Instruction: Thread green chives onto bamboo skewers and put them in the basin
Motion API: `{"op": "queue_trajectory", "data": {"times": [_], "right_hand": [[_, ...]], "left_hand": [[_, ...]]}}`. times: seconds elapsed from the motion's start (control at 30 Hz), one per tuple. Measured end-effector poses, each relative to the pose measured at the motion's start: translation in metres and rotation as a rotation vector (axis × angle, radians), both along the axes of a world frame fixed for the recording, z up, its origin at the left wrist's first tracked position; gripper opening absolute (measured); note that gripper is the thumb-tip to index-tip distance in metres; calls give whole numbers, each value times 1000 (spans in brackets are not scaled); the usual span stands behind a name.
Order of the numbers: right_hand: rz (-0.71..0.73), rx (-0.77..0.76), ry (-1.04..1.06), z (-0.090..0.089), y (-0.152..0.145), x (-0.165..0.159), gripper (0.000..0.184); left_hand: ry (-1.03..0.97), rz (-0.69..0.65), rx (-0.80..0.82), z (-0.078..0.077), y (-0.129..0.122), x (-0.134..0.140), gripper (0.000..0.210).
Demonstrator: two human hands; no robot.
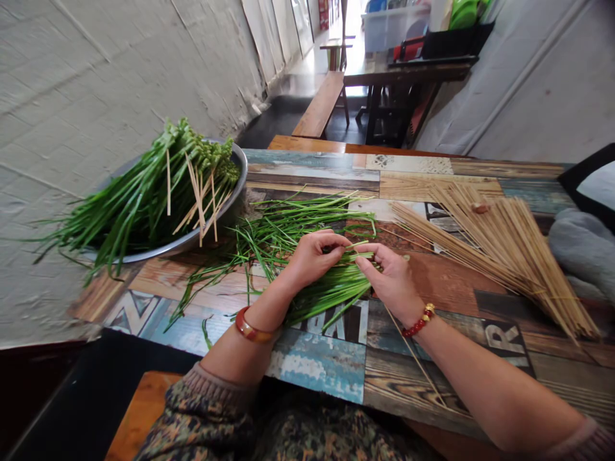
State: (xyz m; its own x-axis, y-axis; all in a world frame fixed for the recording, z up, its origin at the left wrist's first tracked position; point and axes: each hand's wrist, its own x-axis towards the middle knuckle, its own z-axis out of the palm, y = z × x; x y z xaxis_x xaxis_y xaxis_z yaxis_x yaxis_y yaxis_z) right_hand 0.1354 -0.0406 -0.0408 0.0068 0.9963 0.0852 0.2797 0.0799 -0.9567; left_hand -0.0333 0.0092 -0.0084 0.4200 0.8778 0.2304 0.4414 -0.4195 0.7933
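My left hand (318,257) is closed, thumb and fingers pinching the pale ends of a few garlic chives. Close beside it, my right hand (390,276) pinches the same stalks from the other side. Beneath both hands lies a loose bunch of garlic chives (331,291), its green leaves pointing toward me. More loose chives (298,214) are strewn behind it. A thin wooden skewer (417,360) slants from under my right hand toward the table's front edge; whether the hand touches it is hidden.
At left, a metal basin (240,186) holds heaped chives (144,186) with several skewer ends sticking out. A fanned pile of bamboo skewers (519,246) covers the right of the patterned table (317,368). Beyond stand a wooden bench (321,105) and another table with a plastic bin (394,29).
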Motion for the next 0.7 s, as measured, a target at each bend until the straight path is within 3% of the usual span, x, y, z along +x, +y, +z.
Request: {"op": "queue_trajectory", "data": {"times": [0.37, 0.57, 0.7], "right_hand": [[-26, 39, 10, -5, 1, 0, 20], [-82, 66, 39, -8, 1, 0, 47], [-27, 55, 7, -4, 0, 1, 42]], "left_hand": [[2, -40, 42, 0, -1, 0, 17], [15, -37, 60, -1, -2, 1, 16], [27, -21, 80, -3, -2, 1, 15]]}}
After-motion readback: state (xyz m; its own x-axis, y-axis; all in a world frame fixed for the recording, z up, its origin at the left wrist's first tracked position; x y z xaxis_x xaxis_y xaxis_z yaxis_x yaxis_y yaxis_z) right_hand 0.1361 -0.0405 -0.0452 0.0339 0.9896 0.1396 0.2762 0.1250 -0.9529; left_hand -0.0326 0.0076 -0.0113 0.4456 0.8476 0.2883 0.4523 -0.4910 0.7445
